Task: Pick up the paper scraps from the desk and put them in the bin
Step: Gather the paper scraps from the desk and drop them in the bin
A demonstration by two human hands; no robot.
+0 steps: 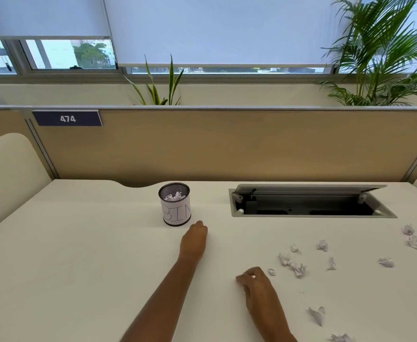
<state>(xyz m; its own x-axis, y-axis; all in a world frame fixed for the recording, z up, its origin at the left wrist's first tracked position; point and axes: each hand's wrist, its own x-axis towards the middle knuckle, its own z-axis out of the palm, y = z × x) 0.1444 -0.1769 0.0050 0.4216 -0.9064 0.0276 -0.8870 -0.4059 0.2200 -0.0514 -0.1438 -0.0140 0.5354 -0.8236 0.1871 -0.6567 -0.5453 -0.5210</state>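
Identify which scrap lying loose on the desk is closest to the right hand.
The small curled scrap just right of the right hand, which itself pinches a white bit; every other scrap lies farther off.

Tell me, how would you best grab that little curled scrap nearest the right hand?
Pinch the curled scrap across its narrow width, fingertips coming straight down from above: it lies low and alone on the desk, with open space on both sides.
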